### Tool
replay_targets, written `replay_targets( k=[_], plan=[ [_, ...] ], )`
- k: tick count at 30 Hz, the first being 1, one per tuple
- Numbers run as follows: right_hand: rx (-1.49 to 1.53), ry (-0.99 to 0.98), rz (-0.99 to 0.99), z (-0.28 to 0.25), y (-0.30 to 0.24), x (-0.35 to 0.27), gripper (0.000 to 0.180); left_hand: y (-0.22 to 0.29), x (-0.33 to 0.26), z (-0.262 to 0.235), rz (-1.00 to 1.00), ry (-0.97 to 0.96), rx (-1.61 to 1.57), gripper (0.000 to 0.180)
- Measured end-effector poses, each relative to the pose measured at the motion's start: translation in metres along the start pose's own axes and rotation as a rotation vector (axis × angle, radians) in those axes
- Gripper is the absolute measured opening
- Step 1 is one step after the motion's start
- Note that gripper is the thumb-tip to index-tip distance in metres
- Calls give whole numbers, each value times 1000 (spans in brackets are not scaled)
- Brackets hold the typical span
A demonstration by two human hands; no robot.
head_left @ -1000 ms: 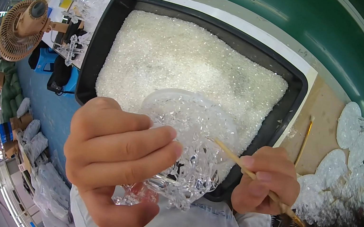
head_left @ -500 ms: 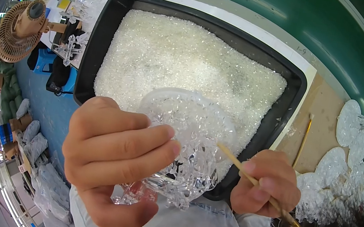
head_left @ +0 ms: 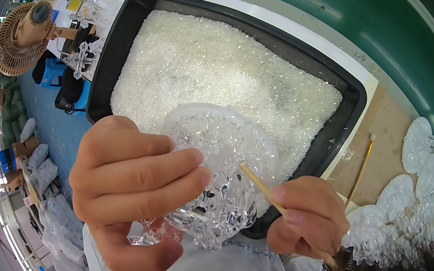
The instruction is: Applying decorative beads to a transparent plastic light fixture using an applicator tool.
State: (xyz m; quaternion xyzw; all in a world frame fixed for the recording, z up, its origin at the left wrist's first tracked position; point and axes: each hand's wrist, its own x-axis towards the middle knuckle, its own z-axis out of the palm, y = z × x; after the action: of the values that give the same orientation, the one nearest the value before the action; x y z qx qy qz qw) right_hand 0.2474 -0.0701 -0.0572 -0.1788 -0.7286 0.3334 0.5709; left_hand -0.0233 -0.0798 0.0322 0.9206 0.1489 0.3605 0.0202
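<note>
My left hand [head_left: 135,179] is closed on a clear plastic piece [head_left: 226,197] with a rounded, frosted disc and intricate shiny parts; small glittering bits cling to it. The fingers hide its left side. In my right hand [head_left: 309,217] a thin wooden stick [head_left: 261,186] is pinched between thumb and fingers. Its tip points left and meets or hovers just in front of the piece; I cannot tell which. Behind both hands lies a black tray [head_left: 105,74] filled with whitish, sparkling granules [head_left: 224,59]. The piece is held over the tray's near edge.
Several clear plastic pieces with round discs [head_left: 428,176] are heaped at the right. A thin brush [head_left: 362,165] lies between them and the tray. At the left stand a brown fan [head_left: 23,40] and more clear parts [head_left: 86,53]. A green surface [head_left: 308,4] runs along the back.
The right hand and the stick have shifted left, bringing the tip further across the clear piece. My left hand, still holding the piece, has moved slightly left.
</note>
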Motion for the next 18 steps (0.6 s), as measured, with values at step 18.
replay_targets(
  k=[18],
  plan=[
    [26,129,33,9,4,-4,20,-27,-3,1,18,-31,-25,31]
  ],
)
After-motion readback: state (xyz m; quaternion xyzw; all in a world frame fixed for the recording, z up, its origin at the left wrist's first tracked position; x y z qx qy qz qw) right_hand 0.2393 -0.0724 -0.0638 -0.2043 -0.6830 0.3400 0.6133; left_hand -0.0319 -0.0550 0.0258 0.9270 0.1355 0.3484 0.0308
